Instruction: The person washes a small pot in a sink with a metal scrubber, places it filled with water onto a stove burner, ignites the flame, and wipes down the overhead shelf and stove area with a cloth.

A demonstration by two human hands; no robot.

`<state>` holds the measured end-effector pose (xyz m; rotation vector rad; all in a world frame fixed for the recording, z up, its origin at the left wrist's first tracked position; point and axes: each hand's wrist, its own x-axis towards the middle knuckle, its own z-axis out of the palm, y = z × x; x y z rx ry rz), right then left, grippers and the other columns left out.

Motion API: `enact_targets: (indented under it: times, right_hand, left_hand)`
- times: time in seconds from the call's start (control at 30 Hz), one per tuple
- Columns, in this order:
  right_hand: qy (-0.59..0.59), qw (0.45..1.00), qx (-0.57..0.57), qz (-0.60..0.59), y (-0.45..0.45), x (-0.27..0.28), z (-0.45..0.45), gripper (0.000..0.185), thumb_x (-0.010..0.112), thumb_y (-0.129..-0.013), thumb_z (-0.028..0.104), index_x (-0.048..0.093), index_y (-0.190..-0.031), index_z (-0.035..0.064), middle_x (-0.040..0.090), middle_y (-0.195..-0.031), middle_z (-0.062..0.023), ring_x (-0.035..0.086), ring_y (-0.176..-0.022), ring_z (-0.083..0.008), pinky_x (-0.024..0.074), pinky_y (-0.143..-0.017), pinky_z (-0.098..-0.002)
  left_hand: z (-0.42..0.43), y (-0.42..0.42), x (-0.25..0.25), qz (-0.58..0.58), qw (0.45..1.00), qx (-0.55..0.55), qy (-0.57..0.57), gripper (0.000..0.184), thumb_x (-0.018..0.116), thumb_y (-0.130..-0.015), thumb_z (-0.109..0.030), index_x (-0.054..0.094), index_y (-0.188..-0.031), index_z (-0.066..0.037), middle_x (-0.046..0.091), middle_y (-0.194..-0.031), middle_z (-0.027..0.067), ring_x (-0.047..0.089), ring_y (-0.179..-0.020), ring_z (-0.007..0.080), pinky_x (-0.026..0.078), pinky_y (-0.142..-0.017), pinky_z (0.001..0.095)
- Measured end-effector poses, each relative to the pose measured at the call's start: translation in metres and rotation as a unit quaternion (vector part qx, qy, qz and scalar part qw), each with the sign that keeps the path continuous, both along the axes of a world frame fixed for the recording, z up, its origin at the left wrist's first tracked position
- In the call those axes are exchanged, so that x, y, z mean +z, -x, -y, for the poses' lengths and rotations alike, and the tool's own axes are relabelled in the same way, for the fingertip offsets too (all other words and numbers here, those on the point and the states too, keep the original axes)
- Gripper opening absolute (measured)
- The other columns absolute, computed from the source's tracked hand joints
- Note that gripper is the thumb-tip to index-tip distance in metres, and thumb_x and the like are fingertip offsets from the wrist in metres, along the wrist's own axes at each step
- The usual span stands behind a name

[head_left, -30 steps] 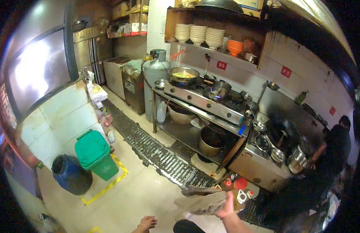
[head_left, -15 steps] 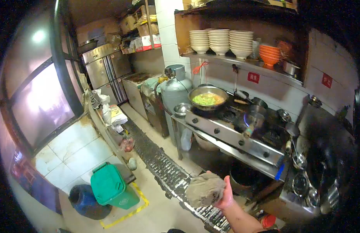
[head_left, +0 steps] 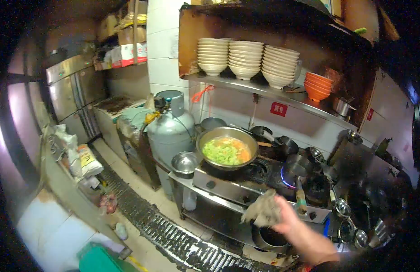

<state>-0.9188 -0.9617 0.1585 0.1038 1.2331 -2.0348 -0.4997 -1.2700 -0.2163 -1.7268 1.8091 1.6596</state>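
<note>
My right hand (head_left: 289, 218) reaches in from the lower right and is closed on a crumpled grey-brown rag (head_left: 263, 209), in front of the stove (head_left: 232, 188). Behind the rag, a small saucepan (head_left: 298, 165) sits over a blue flame, its wrapped handle pointing toward me. A wide metal bowl (head_left: 203, 158) of chopped green and orange food rests on the stove's left part. Beside it stands a smaller shiny metal bowl (head_left: 184, 163). My left hand is out of view.
Stacked pale bowls (head_left: 245, 61) and orange bowls (head_left: 317, 87) fill the shelf above. A gas cylinder (head_left: 171, 129) stands left of the stove. Ladles and strainers (head_left: 342, 208) lie at right. A floor grate (head_left: 142, 208) runs below; a green bin (head_left: 99, 259) is lower left.
My view has turned right and come closer to the stove. My right hand has moved with the rag from above the floor grate to the stove's front.
</note>
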Motion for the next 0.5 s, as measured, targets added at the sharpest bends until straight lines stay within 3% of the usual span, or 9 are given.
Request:
enact_targets:
  times: [0.07, 0.1, 0.13, 0.2, 0.27, 0.33, 0.4, 0.47, 0.5]
  right_hand:
    - [-0.012, 0.990, -0.109, -0.084, 0.037, 0.064, 0.028, 0.037, 0.051, -0.087, 0.040, 0.058, -0.112, 0.0134, 0.061, -0.112, -0.0077, 0.057, -0.102, -0.0266, 0.0446, -0.089, -0.0510]
    - [-0.002, 0.982, -0.112, -0.154, 0.074, 0.076, 0.032, 0.037, 0.049, -0.088, 0.038, 0.056, -0.114, 0.0134, 0.061, -0.110, -0.0081, 0.057, -0.102, -0.0251, 0.0472, -0.087, -0.0486]
    - [0.013, 0.959, -0.132, -0.251, 0.093, 0.105, 0.043, 0.034, 0.050, -0.086, 0.033, 0.054, -0.111, 0.0093, 0.060, -0.108, -0.0100, 0.059, -0.098, -0.0255, 0.0475, -0.087, -0.0414]
    - [-0.008, 0.834, -0.192, -0.517, 0.163, 0.140, 0.069, 0.035, 0.053, -0.086, 0.019, 0.051, -0.118, 0.0048, 0.056, -0.113, -0.0101, 0.058, -0.099, -0.0239, 0.0475, -0.086, -0.0378]
    - [-0.154, 0.654, -0.245, -0.699, 0.243, 0.178, 0.101, 0.038, 0.056, -0.084, 0.021, 0.052, -0.118, 0.0029, 0.057, -0.109, -0.0100, 0.058, -0.101, -0.0237, 0.0476, -0.085, -0.0370]
    - [-0.263, 0.588, -0.183, -0.742, 0.300, 0.212, 0.137, 0.040, 0.058, -0.082, 0.021, 0.052, -0.117, 0.0016, 0.058, -0.110, -0.0138, 0.057, -0.102, -0.0250, 0.0458, -0.087, -0.0357]
    - [-0.340, 0.474, -0.126, -0.802, 0.364, 0.229, 0.173, 0.041, 0.055, -0.082, 0.023, 0.053, -0.117, 0.0014, 0.059, -0.112, -0.0181, 0.056, -0.104, -0.0266, 0.0438, -0.090, -0.0352]
    - [-0.495, 0.455, 0.078, -0.736, 0.436, 0.236, 0.204, 0.038, 0.048, -0.086, 0.025, 0.055, -0.116, 0.0023, 0.058, -0.115, -0.0188, 0.056, -0.104, -0.0292, 0.0415, -0.093, -0.0359]
    - [-0.470, 0.432, 0.070, -0.766, 0.486, 0.213, 0.211, 0.038, 0.043, -0.088, 0.027, 0.058, -0.112, 0.0014, 0.058, -0.114, -0.0186, 0.055, -0.106, -0.0303, 0.0412, -0.093, -0.0385]
  left_hand:
    - [0.062, 0.050, 0.015, 0.009, 0.995, -0.081, 0.049, 0.032, 0.042, -0.090, -0.023, 0.060, -0.109, -0.004, 0.057, -0.085, 0.0111, 0.050, -0.073, 0.0252, 0.044, -0.066, 0.0426]
    - [0.097, 0.075, 0.012, 0.015, 0.987, -0.133, 0.086, 0.035, 0.043, -0.091, -0.025, 0.058, -0.113, -0.003, 0.060, -0.092, 0.0132, 0.054, -0.081, 0.0270, 0.046, -0.072, 0.0426]
    - [0.124, 0.094, 0.014, -0.004, 0.989, -0.112, 0.098, 0.033, 0.047, -0.089, -0.025, 0.057, -0.113, -0.003, 0.061, -0.091, 0.0126, 0.055, -0.080, 0.0261, 0.046, -0.071, 0.0413]
    - [0.168, 0.141, 0.015, -0.046, 0.990, -0.065, 0.118, 0.034, 0.055, -0.086, -0.024, 0.053, -0.113, -0.004, 0.062, -0.090, 0.0114, 0.058, -0.079, 0.0242, 0.048, -0.068, 0.0387]
    - [0.185, 0.185, 0.010, -0.086, 0.987, -0.010, 0.132, 0.038, 0.063, -0.082, -0.023, 0.050, -0.113, -0.004, 0.064, -0.089, 0.0101, 0.061, -0.077, 0.0224, 0.049, -0.065, 0.0360]
    - [0.196, 0.223, 0.013, -0.109, 0.986, 0.016, 0.126, 0.038, 0.063, -0.083, -0.023, 0.050, -0.113, -0.004, 0.064, -0.089, 0.0102, 0.061, -0.077, 0.0225, 0.049, -0.065, 0.0361]
    - [0.195, 0.265, 0.027, -0.121, 0.986, 0.035, 0.109, 0.037, 0.063, -0.083, -0.023, 0.051, -0.113, -0.004, 0.064, -0.090, 0.0103, 0.061, -0.078, 0.0226, 0.049, -0.066, 0.0362]
    - [0.194, 0.305, 0.042, -0.132, 0.986, 0.041, 0.093, 0.037, 0.063, -0.083, -0.023, 0.051, -0.112, -0.004, 0.064, -0.090, 0.0104, 0.061, -0.078, 0.0227, 0.049, -0.066, 0.0364]
    - [0.194, 0.324, 0.048, -0.139, 0.986, 0.043, 0.087, 0.036, 0.062, -0.083, -0.023, 0.051, -0.112, -0.004, 0.064, -0.090, 0.0104, 0.061, -0.078, 0.0227, 0.049, -0.066, 0.0364]
